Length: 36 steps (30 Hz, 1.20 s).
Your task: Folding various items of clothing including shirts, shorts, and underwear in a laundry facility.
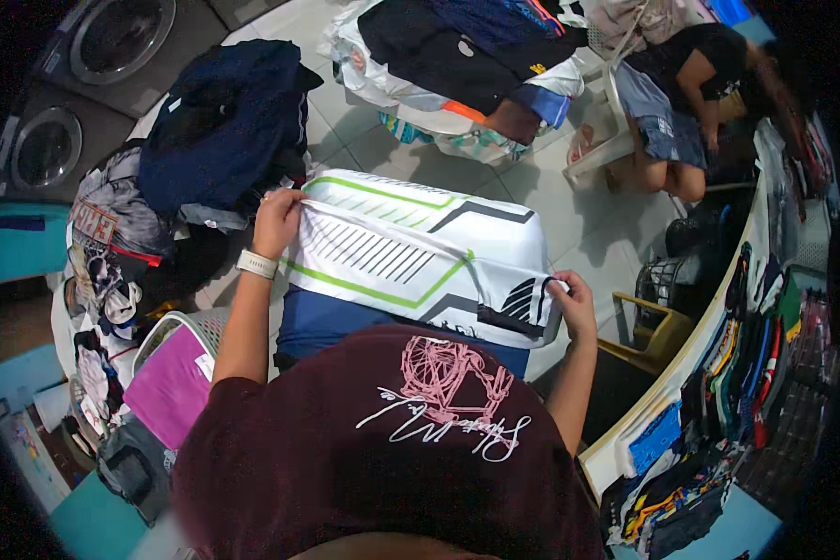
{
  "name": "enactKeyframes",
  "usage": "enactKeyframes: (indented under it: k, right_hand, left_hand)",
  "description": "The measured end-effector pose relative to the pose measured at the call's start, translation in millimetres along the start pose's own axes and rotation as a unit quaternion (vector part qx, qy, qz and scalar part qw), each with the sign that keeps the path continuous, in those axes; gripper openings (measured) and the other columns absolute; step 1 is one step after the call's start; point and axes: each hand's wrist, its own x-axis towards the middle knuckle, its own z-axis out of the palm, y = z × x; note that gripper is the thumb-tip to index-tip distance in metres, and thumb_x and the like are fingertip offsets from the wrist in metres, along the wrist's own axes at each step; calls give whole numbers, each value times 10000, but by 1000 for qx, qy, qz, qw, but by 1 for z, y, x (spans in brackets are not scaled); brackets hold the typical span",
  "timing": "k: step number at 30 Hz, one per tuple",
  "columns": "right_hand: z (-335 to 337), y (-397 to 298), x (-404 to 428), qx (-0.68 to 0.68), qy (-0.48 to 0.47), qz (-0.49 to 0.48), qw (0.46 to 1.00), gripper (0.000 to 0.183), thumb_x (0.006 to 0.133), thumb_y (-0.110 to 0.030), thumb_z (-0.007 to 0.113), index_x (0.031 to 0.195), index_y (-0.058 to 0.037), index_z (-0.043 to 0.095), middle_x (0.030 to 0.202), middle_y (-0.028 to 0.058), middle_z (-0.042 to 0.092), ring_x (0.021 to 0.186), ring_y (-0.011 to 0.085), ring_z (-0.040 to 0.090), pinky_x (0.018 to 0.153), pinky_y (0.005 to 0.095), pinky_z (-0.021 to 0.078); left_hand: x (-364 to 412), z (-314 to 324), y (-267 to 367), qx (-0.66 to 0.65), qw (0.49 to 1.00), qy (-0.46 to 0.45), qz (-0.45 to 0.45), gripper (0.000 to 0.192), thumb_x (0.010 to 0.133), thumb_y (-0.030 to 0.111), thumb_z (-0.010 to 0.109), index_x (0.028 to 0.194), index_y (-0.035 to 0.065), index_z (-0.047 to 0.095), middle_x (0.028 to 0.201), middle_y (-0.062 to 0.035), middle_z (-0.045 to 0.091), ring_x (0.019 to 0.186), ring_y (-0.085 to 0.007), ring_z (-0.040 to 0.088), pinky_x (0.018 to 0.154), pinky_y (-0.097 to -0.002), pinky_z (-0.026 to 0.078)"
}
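Observation:
A white garment [371, 262] with lime-green lines and black stripes lies spread, partly doubled over, in front of my body. My left hand [278, 222] pinches its upper left edge between thumb and fingers; a pale watch sits on that wrist. At the garment's right end, my right hand [574, 302] grips the fabric near a dark striped corner. Navy cloth [343, 325] shows below the garment, close to my maroon shirt. Whatever supports the garment is mostly hidden.
Dark clothes [224, 126] are heaped at the left, near front-loading machines [122, 35]. Another clothes pile [469, 63] stands ahead. A person [700, 105] is at the upper right beside a white plastic chair [605, 133]. A magenta cloth [168, 385] hangs over a basket. Folded clothes [679, 497] lie right.

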Motion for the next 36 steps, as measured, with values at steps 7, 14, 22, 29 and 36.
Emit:
enactKeyframes:
  k: [7,14,22,29,36]
  right_hand:
    - [-7,19,55,-8,68,-7,998,310,879,-268,577,1038,-2,589,907,41,598,810,118,539,767,247,421]
    - [9,24,168,55,18,361,931,869,800,-745,275,1096,22,559,967,119,627,868,230,586,791,429,448]
    - [2,42,221,78,-152,415,894,818,750,-702,492,1111,28,563,1002,147,639,871,254,618,791,405,479]
    - [-20,14,215,62,-28,189,980,570,760,-353,695,1145,32,526,1027,125,615,880,211,585,785,343,466]
    - [-25,-27,152,311,117,-16,943,316,792,-96,614,1071,6,506,977,89,596,892,182,570,801,308,452]
  left_hand:
    - [33,25,-49,-54,982,-63,-170,258,858,197,508,927,-18,633,909,-179,629,861,-294,608,828,-335,430]
    - [97,70,-71,-339,724,-356,-484,680,860,580,408,1217,13,522,1059,-166,627,932,-288,608,839,-370,447]
    - [155,68,-66,-313,835,-189,-412,304,805,167,648,993,-63,584,896,-131,647,765,-219,629,698,-339,490]
    - [167,24,-88,-378,845,-170,-339,268,795,181,675,972,-13,621,890,-67,652,751,-151,604,696,-293,475]
    - [152,-37,-21,-223,915,-180,-282,252,774,182,698,973,34,652,782,-12,621,691,-87,568,575,-202,453]
